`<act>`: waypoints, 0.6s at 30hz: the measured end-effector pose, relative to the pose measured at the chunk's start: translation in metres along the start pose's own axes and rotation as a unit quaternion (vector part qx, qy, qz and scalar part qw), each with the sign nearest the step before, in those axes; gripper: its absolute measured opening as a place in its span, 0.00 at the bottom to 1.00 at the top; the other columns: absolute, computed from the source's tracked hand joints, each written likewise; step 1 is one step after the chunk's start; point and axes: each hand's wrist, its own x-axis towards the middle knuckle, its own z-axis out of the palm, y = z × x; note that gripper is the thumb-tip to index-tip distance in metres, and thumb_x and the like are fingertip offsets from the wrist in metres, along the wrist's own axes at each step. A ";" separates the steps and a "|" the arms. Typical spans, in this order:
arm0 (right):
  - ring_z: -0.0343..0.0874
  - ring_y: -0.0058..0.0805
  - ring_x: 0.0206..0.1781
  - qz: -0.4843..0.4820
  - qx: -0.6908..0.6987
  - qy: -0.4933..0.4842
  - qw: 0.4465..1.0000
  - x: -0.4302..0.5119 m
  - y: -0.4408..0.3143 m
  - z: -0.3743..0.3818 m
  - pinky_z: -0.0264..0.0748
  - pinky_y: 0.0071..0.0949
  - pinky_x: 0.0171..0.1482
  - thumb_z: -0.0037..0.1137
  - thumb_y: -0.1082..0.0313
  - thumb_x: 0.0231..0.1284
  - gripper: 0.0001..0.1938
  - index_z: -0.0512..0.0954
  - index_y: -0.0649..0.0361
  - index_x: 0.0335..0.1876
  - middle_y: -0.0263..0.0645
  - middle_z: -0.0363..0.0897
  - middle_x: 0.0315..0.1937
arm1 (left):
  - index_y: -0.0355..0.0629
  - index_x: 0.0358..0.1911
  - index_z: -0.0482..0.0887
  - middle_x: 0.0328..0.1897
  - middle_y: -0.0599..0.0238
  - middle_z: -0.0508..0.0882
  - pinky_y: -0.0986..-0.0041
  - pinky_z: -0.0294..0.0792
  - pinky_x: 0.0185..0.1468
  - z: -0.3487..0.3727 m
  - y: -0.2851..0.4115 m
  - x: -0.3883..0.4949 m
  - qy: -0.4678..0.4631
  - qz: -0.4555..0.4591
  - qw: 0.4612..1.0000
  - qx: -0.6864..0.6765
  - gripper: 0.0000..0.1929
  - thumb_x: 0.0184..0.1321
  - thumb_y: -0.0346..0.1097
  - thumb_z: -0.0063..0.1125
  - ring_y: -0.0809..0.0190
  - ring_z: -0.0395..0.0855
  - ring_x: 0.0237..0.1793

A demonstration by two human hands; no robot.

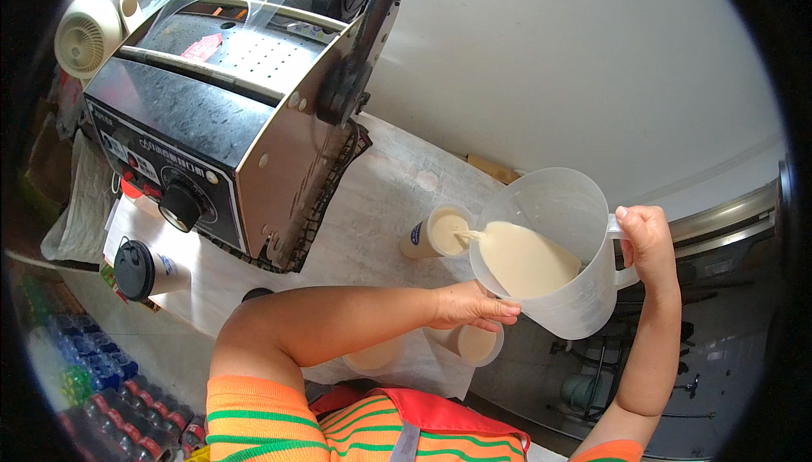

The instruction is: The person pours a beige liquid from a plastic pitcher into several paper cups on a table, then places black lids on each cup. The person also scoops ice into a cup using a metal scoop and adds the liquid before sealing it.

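My right hand grips the handle of a translucent plastic measuring pitcher, which is tilted to the left. A pale, milky liquid runs from its spout in a thin stream into a plastic cup. That cup stands upright and looks nearly full. My left hand supports the pitcher at its near side, just below the spout, its fingers against the wall. Beneath my left forearm are two more filled cups, one cup by the table edge and another cup partly hidden by the arm.
A black-fronted electric appliance with a dial and a raised lever occupies the table's left part. Near it stands a lidded paper cup. Behind the table rises a white wall. Packs of bottles sit at lower left; a fan is upper left.
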 end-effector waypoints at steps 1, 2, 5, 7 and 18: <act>0.55 0.13 0.13 0.004 -0.005 0.001 1.000 0.000 0.001 0.000 0.51 0.21 0.17 0.50 0.58 0.58 0.22 0.64 0.58 0.10 0.25 0.59 0.09 | 0.50 0.61 0.68 0.58 0.69 0.73 0.68 0.68 0.58 0.000 0.001 0.000 -0.003 -0.007 1.000 -0.001 0.31 0.56 0.49 0.64 0.64 0.72 0.58; 0.55 0.13 0.14 0.004 -0.005 -0.001 1.000 0.001 0.001 -0.001 0.51 0.21 0.17 0.50 0.58 0.58 0.22 0.64 0.58 0.11 0.25 0.59 0.09 | 0.50 0.61 0.67 0.59 0.68 0.73 0.68 0.68 0.58 0.000 0.001 -0.001 -0.001 -0.007 1.000 0.000 0.31 0.57 0.49 0.63 0.64 0.72 0.59; 0.56 0.14 0.11 -0.004 -0.004 0.004 1.000 0.003 0.004 0.000 0.51 0.19 0.15 0.52 0.52 0.56 0.24 0.65 0.57 0.10 0.26 0.60 0.08 | 0.50 0.62 0.67 0.60 0.68 0.72 0.68 0.68 0.59 0.000 0.002 -0.001 0.001 -0.009 1.000 0.002 0.31 0.57 0.49 0.63 0.64 0.71 0.60; 0.57 0.15 0.09 -0.009 -0.002 0.009 1.000 0.005 0.006 0.001 0.51 0.19 0.14 0.53 0.49 0.54 0.25 0.65 0.57 0.10 0.27 0.60 0.07 | 0.49 0.62 0.67 0.60 0.68 0.72 0.68 0.67 0.59 0.000 0.003 -0.001 0.004 -0.013 1.000 0.004 0.31 0.57 0.49 0.63 0.63 0.71 0.60; 0.58 0.15 0.13 0.000 0.026 0.017 1.000 0.000 0.020 -0.013 0.52 0.21 0.16 0.49 0.58 0.59 0.21 0.66 0.58 0.12 0.27 0.62 0.10 | 0.49 0.65 0.62 0.64 0.62 0.69 0.64 0.67 0.58 0.000 0.005 0.011 0.011 0.042 0.996 0.082 0.37 0.54 0.53 0.64 0.59 0.69 0.62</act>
